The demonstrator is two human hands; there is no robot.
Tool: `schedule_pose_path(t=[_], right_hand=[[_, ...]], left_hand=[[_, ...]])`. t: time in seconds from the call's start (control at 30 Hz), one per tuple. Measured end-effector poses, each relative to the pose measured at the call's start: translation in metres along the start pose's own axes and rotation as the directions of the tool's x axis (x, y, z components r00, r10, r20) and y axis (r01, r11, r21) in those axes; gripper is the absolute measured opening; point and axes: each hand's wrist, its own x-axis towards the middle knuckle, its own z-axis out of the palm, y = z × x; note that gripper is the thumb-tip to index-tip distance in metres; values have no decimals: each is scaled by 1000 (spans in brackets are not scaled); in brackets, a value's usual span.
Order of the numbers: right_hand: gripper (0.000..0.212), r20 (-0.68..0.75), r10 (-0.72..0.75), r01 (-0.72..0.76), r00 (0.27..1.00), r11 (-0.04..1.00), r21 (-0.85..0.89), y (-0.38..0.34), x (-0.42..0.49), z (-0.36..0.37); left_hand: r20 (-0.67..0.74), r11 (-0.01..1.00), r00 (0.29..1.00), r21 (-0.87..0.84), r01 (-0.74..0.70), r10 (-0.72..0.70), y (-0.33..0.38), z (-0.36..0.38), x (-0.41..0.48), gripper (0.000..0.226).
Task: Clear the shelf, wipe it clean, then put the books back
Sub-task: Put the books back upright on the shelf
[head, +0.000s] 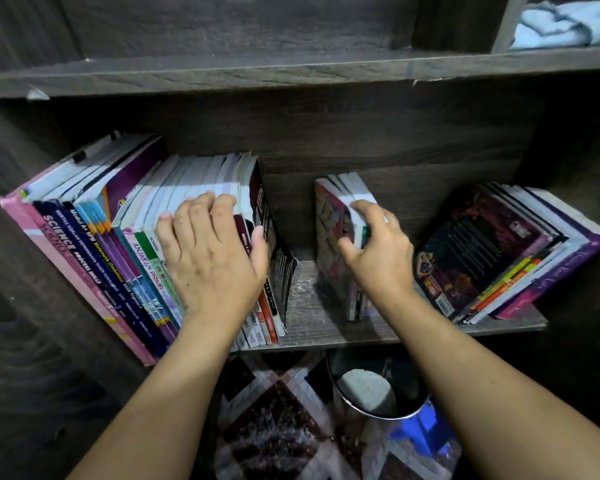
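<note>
Head view: the left hand (210,258) is resting open on the left row of books (125,244); the right hand (374,247) is gripping a small upright stack (336,237) mid-shelf (312,320), beside leaning books (506,251).

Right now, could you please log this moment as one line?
left hand on left books | right hand gripping middle books | shelf uncleared

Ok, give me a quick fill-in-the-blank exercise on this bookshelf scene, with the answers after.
1. The left hand rests on the ____ group of books.
2. The right hand grips the small upright stack in the shelf's ____.
3. The light blue cloth lies on the shelf ____.

Answers: left; middle; above
</note>
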Motion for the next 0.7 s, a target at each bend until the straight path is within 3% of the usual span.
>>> schedule_pose_path(t=[0.13, 0.33, 0.53, 0.7], right_hand=[[51, -109, 78, -81, 991, 996, -22, 30, 13, -35], [49, -133, 175, -185, 976, 980, -69, 72, 20, -77], [52, -160, 247, -276, 956, 941, -198, 84, 30, -94], [52, -292, 234, -337, 927, 862, -378, 80, 28, -85]], left_hand=[[5, 999, 999, -24, 35, -35, 4, 1, 4, 51], [12, 996, 996, -38, 85, -85, 10, 1, 7, 51], [8, 995, 996, -43, 88, -88, 11, 0, 6, 49], [6, 997, 998, -45, 66, -66, 9, 0, 3, 49]])
